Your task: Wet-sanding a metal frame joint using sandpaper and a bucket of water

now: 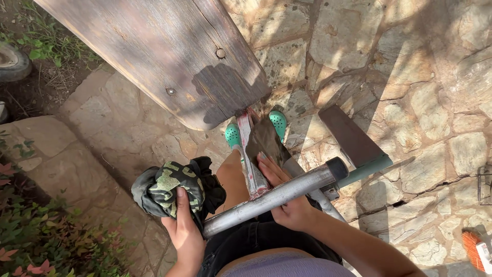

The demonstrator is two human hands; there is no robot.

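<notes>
Head view: left hand (183,230) grips rag (177,187) against pipe (271,197).

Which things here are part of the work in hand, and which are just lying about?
In use:
left hand gripping a dark rag
right hand on a metal tool blade
grey handle across the lap

Lying about:
wooden plank
tyre
orange brush
second blade

One head-worn camera looks steeply down, close over the hands, towards stone paving (420,77) below
</notes>
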